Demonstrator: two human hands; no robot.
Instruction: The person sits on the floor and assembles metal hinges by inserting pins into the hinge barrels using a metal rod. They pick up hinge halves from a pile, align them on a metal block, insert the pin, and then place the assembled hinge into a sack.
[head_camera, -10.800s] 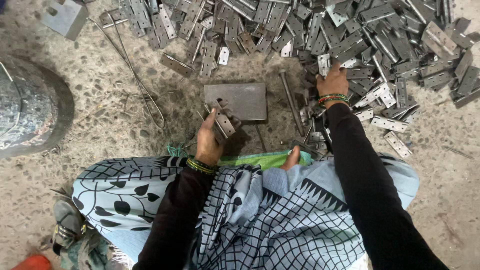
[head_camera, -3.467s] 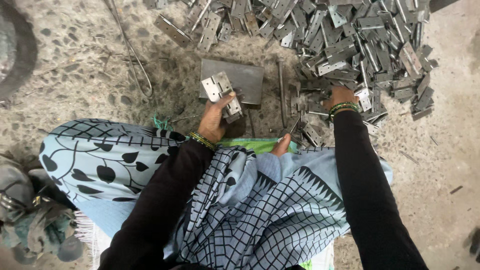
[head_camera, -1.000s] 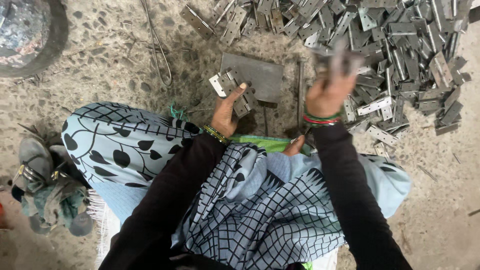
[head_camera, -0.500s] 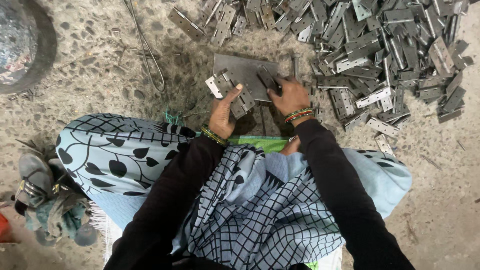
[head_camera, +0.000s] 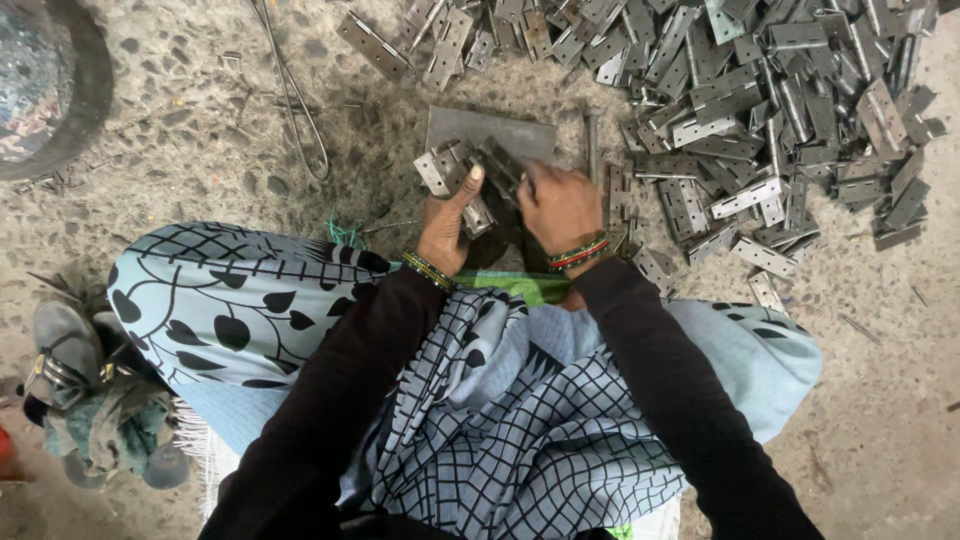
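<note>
I sit on a speckled concrete floor in patterned blue cloth and black sleeves. My left hand (head_camera: 447, 218) grips a small stack of grey metal hinges (head_camera: 446, 168) over a flat steel plate (head_camera: 500, 130). My right hand (head_camera: 558, 205), with red and green bangles at the wrist, is closed around another hinge piece (head_camera: 502, 165) and presses it against the stack. Both hands meet at the near edge of the plate.
A large heap of loose metal hinges (head_camera: 760, 90) spreads across the top right. A bent wire (head_camera: 292, 95) lies on the floor at upper left. A dark round drum (head_camera: 50, 85) fills the top-left corner. Sandals and rags (head_camera: 85, 390) sit at my left.
My right hand came back from the hinge heap carrying a piece and now meets my left hand over the plate. The left hand stayed in place holding its hinges.
</note>
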